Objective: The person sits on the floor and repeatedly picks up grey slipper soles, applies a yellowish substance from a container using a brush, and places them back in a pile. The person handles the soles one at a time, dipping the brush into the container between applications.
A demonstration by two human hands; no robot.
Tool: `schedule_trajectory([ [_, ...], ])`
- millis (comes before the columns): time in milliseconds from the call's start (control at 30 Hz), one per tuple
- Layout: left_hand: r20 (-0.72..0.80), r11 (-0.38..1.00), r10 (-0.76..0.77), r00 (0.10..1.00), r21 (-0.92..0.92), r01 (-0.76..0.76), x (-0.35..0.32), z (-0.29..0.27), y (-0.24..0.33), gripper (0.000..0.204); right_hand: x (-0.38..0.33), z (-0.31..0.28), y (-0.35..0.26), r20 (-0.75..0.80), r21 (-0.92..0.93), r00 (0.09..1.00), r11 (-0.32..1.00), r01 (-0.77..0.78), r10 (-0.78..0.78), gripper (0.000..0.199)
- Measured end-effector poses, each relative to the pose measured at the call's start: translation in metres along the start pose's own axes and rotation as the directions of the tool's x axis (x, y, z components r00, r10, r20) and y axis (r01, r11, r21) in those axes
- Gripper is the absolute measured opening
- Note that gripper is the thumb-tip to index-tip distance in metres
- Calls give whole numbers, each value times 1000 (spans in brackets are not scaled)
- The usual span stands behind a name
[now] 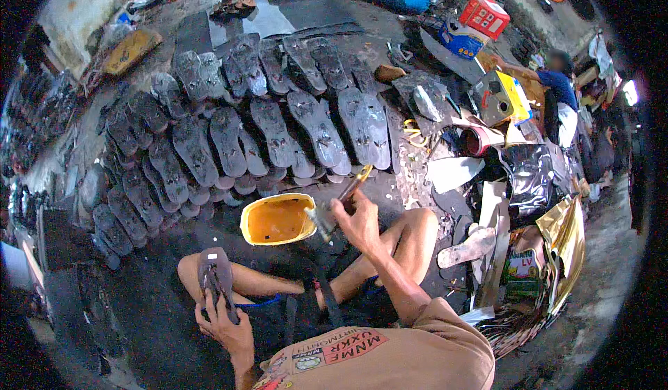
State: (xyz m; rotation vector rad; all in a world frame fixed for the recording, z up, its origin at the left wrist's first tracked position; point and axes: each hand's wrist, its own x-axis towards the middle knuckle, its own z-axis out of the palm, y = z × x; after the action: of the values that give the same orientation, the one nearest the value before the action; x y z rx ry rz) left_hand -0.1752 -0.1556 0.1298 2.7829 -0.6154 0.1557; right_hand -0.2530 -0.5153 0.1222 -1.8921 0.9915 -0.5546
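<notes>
My left hand (226, 326) is closed around the lower part of a dark flip-flop (212, 265), whose sole lies over my bent left leg. A small white mark shows near its upper end. My right hand (360, 223) grips a paintbrush (323, 221) with a dark and yellow handle. The brush's pale, coated bristles point down at the right rim of a cut-open yellow tub (245, 230). Amber-brown, glue-like stuff coats the inside of the tub, which stands in front of my crossed legs. Whether the bristles touch the rim, I cannot tell.
Rows of dark flip-flops (278, 132) overlap beyond the tub and to the left. At the right lie loose soles (467, 247), sheet scraps and gold foil (562, 240). Farther back are a red box (485, 14), a yellow box (511, 98) and a person (557, 87) in blue.
</notes>
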Motion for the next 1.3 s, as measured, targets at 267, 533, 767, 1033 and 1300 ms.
schedule_trajectory([
  [267,484,-180,-271,832,-875,450,50,7,-14,33,9,-7,-21,54,581,998,812,-64,40,27],
  [533,532,-648,341,775,-465,604,57,10,47,53,-14,52,-139,36,170,559,556,814,-828,24],
  [767,532,-619,309,788,-517,591,44,13,33,73,-61,47,-104,77,319,701,684,657,-709,28],
  [1033,379,-509,629,679,-458,728,45,22,26,72,-8,12,-123,47,17,783,784,620,-620,24],
  [1300,426,-737,443,789,-328,591,80,52,54,74,-21,23,-108,208,280,789,808,518,-578,22],
])
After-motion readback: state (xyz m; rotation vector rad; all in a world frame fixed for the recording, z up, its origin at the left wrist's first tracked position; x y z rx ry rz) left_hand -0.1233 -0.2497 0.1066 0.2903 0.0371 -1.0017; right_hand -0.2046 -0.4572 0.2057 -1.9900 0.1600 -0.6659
